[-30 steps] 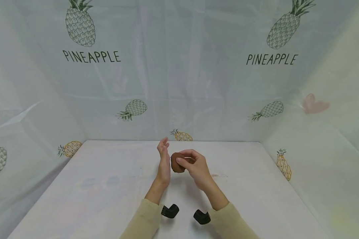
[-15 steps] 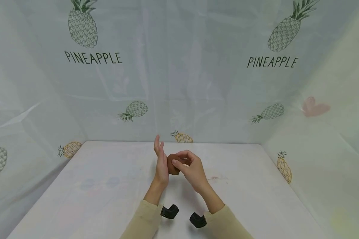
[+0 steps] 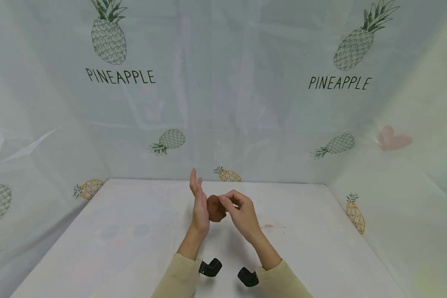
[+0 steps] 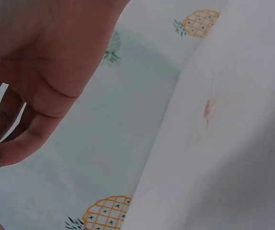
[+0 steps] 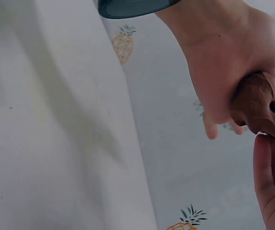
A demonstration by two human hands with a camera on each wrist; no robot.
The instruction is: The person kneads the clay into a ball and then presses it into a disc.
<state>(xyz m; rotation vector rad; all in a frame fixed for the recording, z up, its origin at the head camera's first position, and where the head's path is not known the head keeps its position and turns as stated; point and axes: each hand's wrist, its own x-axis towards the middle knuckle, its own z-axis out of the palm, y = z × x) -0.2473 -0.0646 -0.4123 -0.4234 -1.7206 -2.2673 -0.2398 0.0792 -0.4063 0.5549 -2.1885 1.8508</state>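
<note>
Right now I see both hands raised over the white surface [image 3: 134, 248], meeting around a brown lump [image 3: 215, 209] that looks like clay. My right hand [image 3: 241, 215] has its fingers curled about the lump, pinching it from the right side; the right wrist view shows the palm wrapped on it. My left hand [image 3: 199, 203] stands upright with fingers straight and together, its palm pressed flat against the lump's left side. The lump sits between the two hands, held off the surface. Behind them the backdrop sheet [image 3: 246, 103] carries pineapple drawings, and the word PINEAPPLE [image 3: 121, 77] reads clearly at upper left, with a second PINEAPPLE [image 3: 339, 83] at upper right. A faint pink heart shape [image 3: 392, 139] shows on the right wall
</note>
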